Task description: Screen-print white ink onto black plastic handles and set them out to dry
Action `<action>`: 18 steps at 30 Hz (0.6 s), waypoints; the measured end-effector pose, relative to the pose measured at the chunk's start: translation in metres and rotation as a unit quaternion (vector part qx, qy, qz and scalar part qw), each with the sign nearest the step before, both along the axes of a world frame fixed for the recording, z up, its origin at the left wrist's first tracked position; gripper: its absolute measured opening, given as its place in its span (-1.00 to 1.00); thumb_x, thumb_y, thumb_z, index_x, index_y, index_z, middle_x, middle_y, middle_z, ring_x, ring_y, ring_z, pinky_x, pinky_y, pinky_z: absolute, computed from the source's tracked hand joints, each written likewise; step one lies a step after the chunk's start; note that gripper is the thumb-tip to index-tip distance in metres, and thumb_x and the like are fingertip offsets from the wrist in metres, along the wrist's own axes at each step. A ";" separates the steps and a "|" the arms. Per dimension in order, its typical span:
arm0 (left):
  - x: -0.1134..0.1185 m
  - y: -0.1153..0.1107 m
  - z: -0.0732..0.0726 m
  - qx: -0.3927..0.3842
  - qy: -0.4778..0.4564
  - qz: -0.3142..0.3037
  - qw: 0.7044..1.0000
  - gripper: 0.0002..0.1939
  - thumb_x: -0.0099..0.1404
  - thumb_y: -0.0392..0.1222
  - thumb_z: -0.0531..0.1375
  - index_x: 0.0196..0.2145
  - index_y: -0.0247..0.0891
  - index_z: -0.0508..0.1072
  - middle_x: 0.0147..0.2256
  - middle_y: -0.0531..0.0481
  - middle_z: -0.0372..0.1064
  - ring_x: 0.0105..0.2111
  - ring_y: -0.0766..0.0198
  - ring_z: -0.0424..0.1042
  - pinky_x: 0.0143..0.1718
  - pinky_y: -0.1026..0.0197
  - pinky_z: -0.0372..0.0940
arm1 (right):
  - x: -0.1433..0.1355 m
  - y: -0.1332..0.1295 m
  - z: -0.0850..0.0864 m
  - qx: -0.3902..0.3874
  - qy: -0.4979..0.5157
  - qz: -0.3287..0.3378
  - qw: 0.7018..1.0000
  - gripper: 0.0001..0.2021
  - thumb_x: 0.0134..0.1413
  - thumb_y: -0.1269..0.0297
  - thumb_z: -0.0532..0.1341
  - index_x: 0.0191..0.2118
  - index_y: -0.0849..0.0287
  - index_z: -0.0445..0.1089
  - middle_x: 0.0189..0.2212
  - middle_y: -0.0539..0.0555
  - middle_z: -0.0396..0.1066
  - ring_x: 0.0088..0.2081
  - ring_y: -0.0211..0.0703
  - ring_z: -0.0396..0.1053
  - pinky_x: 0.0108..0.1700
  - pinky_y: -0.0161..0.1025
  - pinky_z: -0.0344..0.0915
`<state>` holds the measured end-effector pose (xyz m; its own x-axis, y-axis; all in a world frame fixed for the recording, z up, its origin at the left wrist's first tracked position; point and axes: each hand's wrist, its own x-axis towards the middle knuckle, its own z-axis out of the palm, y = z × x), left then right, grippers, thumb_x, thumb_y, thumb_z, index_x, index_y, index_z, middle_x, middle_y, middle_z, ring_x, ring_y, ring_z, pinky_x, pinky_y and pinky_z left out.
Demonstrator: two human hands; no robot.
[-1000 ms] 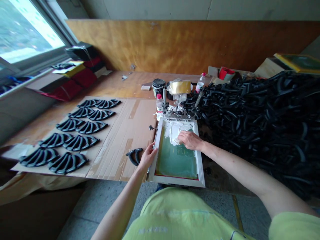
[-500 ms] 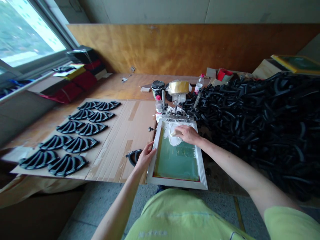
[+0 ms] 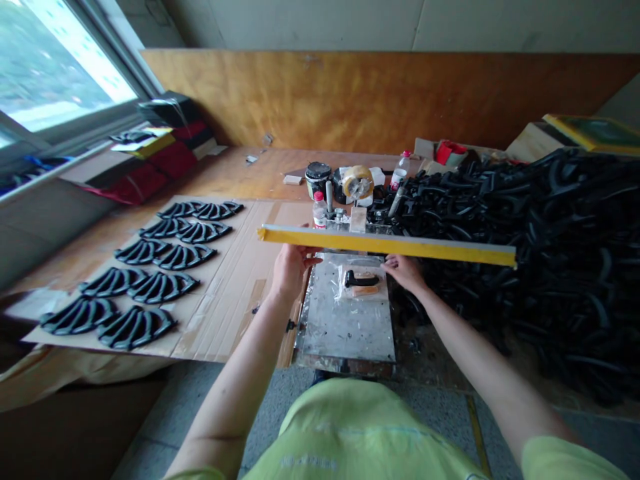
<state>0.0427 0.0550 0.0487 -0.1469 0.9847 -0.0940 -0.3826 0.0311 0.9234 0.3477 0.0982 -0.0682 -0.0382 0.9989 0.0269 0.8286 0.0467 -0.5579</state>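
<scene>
The screen printing frame (image 3: 390,243) is raised and seen edge-on as a long grey and yellow bar across the view. Below its left part, my left hand (image 3: 291,270) reaches in with thumb and fingers apart, the upper fingers partly hidden by the frame. My right hand (image 3: 406,272) is under the frame at the right edge of the metal base plate (image 3: 345,337), its thumb and forefinger slightly apart and nothing visible in them. Between the hands, a curved black plastic piece (image 3: 363,280) lies on a small taped holder (image 3: 365,291) on the plate.
Rows of black plastic pieces (image 3: 163,287) lie on cardboard (image 3: 227,267) at left. A large heap of black pieces (image 3: 530,207) fills the right. Behind stand a paint tub (image 3: 317,179), a tape roll (image 3: 358,184) and bottles (image 3: 319,207), (image 3: 401,168).
The frame has swung up from lying flat, uncovering the plate and black piece. My right hand has left the white paste on the screen; my left hand has moved forward.
</scene>
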 end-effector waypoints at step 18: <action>-0.146 -0.106 -0.175 -0.392 0.377 0.019 0.839 -0.39 0.29 0.20 -0.17 -0.61 -0.29 0.36 -0.58 -0.21 0.44 -0.59 0.19 0.41 -0.53 0.19 0.31 | 0.052 -0.018 -0.031 -0.074 -0.167 -0.122 0.976 -0.57 0.05 0.44 0.25 0.08 0.26 0.32 -0.06 0.31 0.43 0.04 0.09 0.34 0.03 -0.10 0.23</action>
